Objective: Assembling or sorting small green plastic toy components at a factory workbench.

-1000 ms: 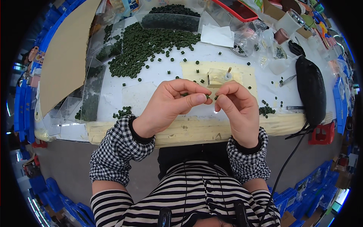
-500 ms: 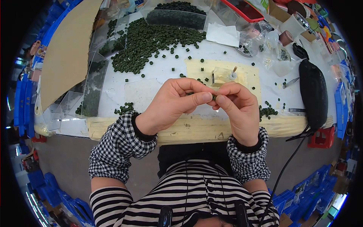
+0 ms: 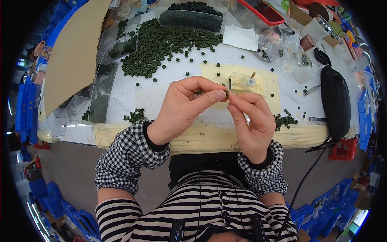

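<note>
My left hand (image 3: pixel 183 101) pinches a small dark green spool-shaped piece (image 3: pixel 226 93) between thumb and index finger, above the bench's near half. Close against it is my right hand (image 3: pixel 254 121), its index fingertip at the piece and its thumb held apart below. Fingertips hide most of the piece. Just beyond the hands, a small taped block (image 3: pixel 240 82) with an upright pin in a white collar stands on yellowish tape. A big heap of the same green pieces (image 3: pixel 155 48) spreads over the far left of the bench.
A clear bin of green pieces (image 3: pixel 191 20) stands at the back. Cardboard (image 3: pixel 74 56) leans at left over clear trays. White paper (image 3: pixel 240 38), a red-edged phone (image 3: pixel 266 12) and plastic bags lie at far right. A black pouch (image 3: pixel 335 101) lies at right, beside tweezers (image 3: pixel 312 90).
Both hands have risen slightly away from my body. My right thumb has parted from the piece and sits lower, while my left hand keeps its pinch.
</note>
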A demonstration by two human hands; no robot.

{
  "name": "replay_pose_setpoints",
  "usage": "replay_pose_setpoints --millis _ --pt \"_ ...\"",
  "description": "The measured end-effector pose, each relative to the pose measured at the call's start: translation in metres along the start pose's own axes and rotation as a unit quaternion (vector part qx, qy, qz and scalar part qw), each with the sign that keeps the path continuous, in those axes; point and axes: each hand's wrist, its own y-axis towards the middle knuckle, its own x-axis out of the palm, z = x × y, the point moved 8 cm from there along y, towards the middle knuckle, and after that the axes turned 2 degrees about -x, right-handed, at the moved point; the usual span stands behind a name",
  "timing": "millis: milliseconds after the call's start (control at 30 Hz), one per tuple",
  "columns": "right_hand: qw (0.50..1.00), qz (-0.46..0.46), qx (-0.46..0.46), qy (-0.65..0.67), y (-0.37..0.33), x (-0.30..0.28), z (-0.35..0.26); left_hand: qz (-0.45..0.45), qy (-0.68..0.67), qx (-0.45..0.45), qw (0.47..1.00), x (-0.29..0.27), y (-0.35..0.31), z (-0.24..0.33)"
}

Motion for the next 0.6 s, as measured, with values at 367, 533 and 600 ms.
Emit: replay_pose_setpoints --millis 367,533,600 --pt "1.0 0.0 -0.001 0.005 -0.003 -0.002 0.005 0.017 0.111 0.05 0.992 0.0 -0.004 0.008" --pt "0.999 -0.013 -0.023 -0.023 -0.001 -0.001 -0.002 0.01 0.159 0.085 0.984 -0.001 -0.005 0.011" --pt "0.999 -0.018 -0.023 -0.02 -0.001 0.0 -0.001 0.005 0.168 0.102 0.98 0.0 -0.006 0.013"
